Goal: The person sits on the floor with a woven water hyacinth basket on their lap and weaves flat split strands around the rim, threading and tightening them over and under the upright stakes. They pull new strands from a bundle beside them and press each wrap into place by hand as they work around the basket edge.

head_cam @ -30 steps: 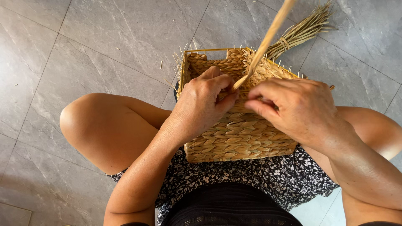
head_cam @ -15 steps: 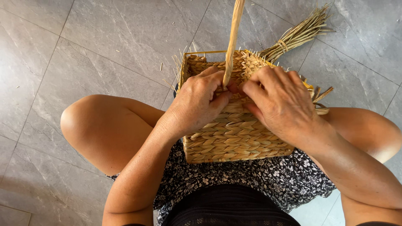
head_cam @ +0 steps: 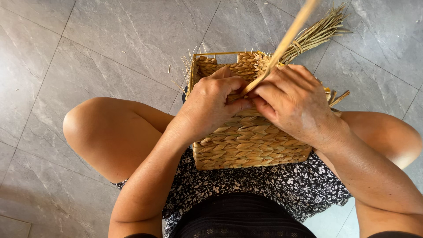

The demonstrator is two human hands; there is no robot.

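A rectangular woven straw basket (head_cam: 246,143) lies on my lap, its plaited side facing up. My left hand (head_cam: 211,103) presses on the weave near the basket's top edge, fingers curled. My right hand (head_cam: 293,103) sits close beside it, pinching a long flat straw strand (head_cam: 288,37) that rises up and to the right out of the weave. Both hands touch where the strand enters the basket. Loose straw ends stick out along the basket's left rim.
A tied bundle of straw (head_cam: 317,35) lies on the grey tiled floor (head_cam: 110,48) behind the basket at the upper right. My bare knees (head_cam: 94,128) spread to either side, over a dark flowered skirt (head_cam: 264,191).
The straw strand has swung from nearly upright back toward the upper right. My right hand has shifted slightly left, closer against my left hand. The basket has stayed on my lap.
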